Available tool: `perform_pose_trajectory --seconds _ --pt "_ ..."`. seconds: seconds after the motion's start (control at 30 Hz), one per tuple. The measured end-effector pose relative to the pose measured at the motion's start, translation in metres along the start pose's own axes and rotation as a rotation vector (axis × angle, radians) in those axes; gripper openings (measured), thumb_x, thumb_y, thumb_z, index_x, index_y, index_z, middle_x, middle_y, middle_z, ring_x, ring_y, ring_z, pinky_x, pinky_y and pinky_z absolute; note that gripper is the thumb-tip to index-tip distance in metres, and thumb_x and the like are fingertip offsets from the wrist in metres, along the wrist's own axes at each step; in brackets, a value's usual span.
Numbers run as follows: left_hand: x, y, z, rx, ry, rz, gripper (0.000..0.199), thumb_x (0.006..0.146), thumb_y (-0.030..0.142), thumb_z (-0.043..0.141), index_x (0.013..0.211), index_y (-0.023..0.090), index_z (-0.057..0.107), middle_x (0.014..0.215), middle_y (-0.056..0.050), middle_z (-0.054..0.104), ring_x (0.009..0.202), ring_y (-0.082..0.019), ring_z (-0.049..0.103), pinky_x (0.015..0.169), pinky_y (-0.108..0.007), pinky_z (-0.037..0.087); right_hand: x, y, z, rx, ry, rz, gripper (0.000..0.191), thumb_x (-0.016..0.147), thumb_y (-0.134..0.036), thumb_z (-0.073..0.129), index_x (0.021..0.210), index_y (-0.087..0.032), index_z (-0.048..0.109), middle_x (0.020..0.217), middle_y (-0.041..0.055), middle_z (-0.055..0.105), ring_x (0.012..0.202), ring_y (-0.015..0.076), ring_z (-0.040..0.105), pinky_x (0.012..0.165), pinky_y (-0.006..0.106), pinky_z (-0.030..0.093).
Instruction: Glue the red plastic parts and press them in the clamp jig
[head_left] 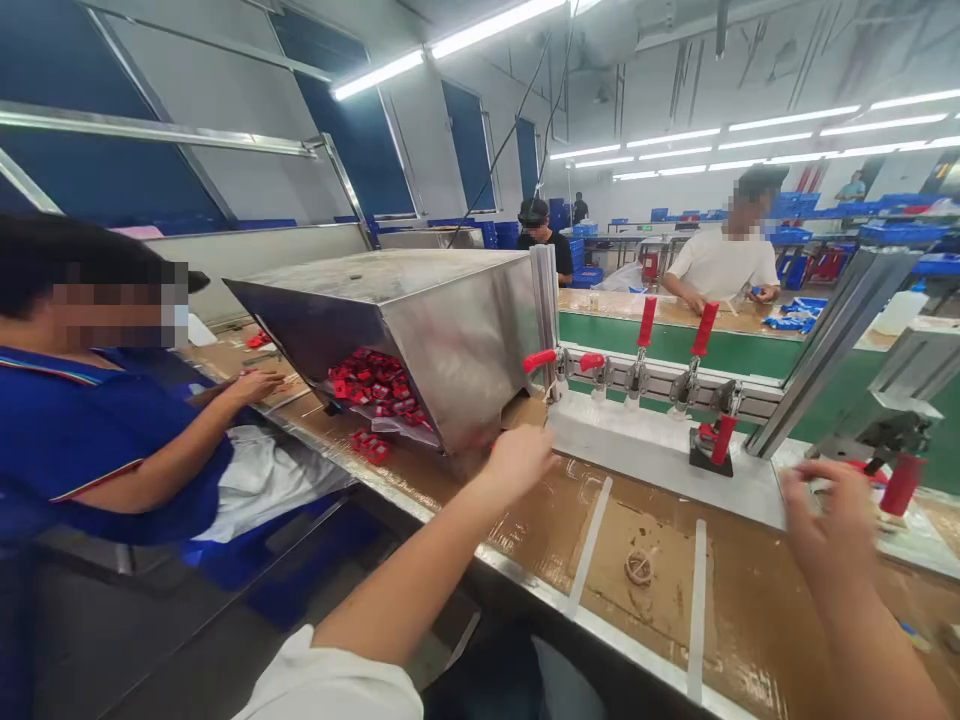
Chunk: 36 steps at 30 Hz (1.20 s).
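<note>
My left hand (522, 458) is at the near right corner of the metal box (465, 350), beside a piece of cardboard; its fingertips are hidden behind the hand. On the right, my right hand (832, 515) is raised over the bench with its fingers apart and curved, close to a red-handled clamp (902, 484). Between my hands stands a white fixture base (615, 440) with a row of red-handled toggle clamps (703, 328) above it. A black part (709, 452) sits under one clamp. Many red parts (379, 385) lie inside the box's open front.
A few red parts (370, 447) lie on the brown bench (517, 520) before the box. A ring-shaped item (640, 567) rests between two white tape strips. A person in blue (112, 430) works at the left; another person (724, 260) works across the green-sided table.
</note>
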<state>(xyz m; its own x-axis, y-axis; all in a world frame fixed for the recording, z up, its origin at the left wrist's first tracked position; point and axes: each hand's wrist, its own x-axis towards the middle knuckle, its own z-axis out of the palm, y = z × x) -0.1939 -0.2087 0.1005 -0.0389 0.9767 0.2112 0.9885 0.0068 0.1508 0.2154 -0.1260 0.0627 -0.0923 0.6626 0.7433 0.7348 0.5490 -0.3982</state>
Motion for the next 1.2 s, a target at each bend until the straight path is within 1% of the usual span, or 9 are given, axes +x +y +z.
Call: perform_pose_trajectory --seconds 0.07,0.17,0.27,0.33,0.47,0.63,0.8,1.0,1.2 --pt "0.000 -0.036 0.007 0.067 0.021 -0.071 0.023 0.082 0.028 0.081 0.103 0.024 0.074 0.100 -0.011 0.074 0.101 -0.031 0.067 0.088 -0.037 0.047 0.000 -0.048 0.025 0.211 -0.385 -0.193 0.040 0.099 -0.053 0.046 0.075 -0.024 0.059 0.077 0.0099 0.062 0.071 0.0258 0.057 0.067 0.038 0.040" --pt "-0.004 -0.046 0.028 0.073 0.020 -0.038 0.023 0.086 0.020 0.075 0.108 0.025 0.072 0.109 -0.011 0.073 0.112 -0.031 0.064 0.099 -0.042 0.043 -0.006 -0.085 0.055 0.267 -0.831 -0.273 0.047 0.100 -0.051 0.047 0.063 -0.022 0.053 0.063 0.0043 0.057 0.058 0.0176 0.045 0.060 0.032 0.027" --pt "-0.013 -0.028 0.048 -0.073 0.099 0.040 0.022 0.090 0.018 0.069 0.111 0.025 0.069 0.116 -0.010 0.069 0.116 -0.030 0.062 0.104 -0.045 0.043 -0.019 -0.086 0.064 0.297 -1.029 -0.317 0.047 0.099 -0.050 0.052 0.062 -0.020 0.054 0.061 0.0025 0.058 0.056 0.0147 0.040 0.060 0.031 0.022" --pt "-0.013 -0.006 0.060 -0.329 0.112 0.109 0.025 0.091 0.022 0.069 0.116 0.026 0.067 0.118 -0.007 0.066 0.112 -0.025 0.064 0.102 -0.041 0.048 -0.026 -0.083 0.063 0.327 -1.088 -0.330 0.044 0.098 -0.047 0.055 0.064 -0.020 0.056 0.063 0.0018 0.059 0.057 0.0141 0.041 0.061 0.030 0.021" --pt "0.009 0.055 0.081 -0.837 -0.014 0.184 0.032 0.085 0.024 0.074 0.115 0.021 0.067 0.115 -0.006 0.061 0.095 -0.017 0.067 0.085 -0.029 0.058 -0.032 -0.084 0.064 0.397 -1.094 -0.327 0.035 0.098 -0.035 0.055 0.066 -0.020 0.054 0.063 0.0002 0.057 0.059 0.0137 0.040 0.061 0.029 0.021" --pt "0.036 0.106 0.102 -0.935 -0.151 0.325 0.032 0.078 0.018 0.075 0.110 0.019 0.070 0.111 -0.006 0.069 0.101 -0.020 0.066 0.095 -0.033 0.054 -0.036 -0.085 0.069 0.511 -1.120 -0.255 0.037 0.091 -0.024 0.054 0.059 -0.020 0.037 0.053 -0.0053 0.037 0.053 0.0114 0.028 0.058 0.030 0.020" --pt "0.034 0.105 0.116 -1.012 -0.376 0.290 0.043 0.076 0.028 0.081 0.116 0.019 0.069 0.102 -0.004 0.074 0.087 -0.018 0.066 0.080 -0.027 0.054 -0.030 -0.074 0.066 0.723 -1.061 -0.055 0.040 0.088 -0.029 0.052 0.055 -0.022 0.030 0.054 -0.0052 0.026 0.053 0.0109 0.025 0.056 0.029 0.021" --pt "0.035 0.102 0.116 -1.162 -0.470 0.210 0.057 0.076 0.026 0.079 0.129 0.020 0.061 0.100 -0.003 0.072 0.078 -0.013 0.065 0.072 -0.024 0.053 -0.018 -0.055 0.075 0.647 -0.503 0.409 0.043 0.086 -0.045 0.052 0.055 -0.023 0.030 0.055 -0.0034 0.027 0.056 0.0116 0.026 0.054 0.027 0.022" --pt "0.036 0.103 0.111 -1.111 -0.461 0.208 0.055 0.076 0.024 0.077 0.128 0.020 0.061 0.107 -0.004 0.074 0.074 -0.011 0.065 0.068 -0.023 0.053 -0.022 -0.050 0.089 0.603 -0.534 0.451 0.037 0.082 -0.040 0.051 0.055 -0.023 0.033 0.055 -0.0040 0.030 0.056 0.0112 0.031 0.054 0.026 0.025"
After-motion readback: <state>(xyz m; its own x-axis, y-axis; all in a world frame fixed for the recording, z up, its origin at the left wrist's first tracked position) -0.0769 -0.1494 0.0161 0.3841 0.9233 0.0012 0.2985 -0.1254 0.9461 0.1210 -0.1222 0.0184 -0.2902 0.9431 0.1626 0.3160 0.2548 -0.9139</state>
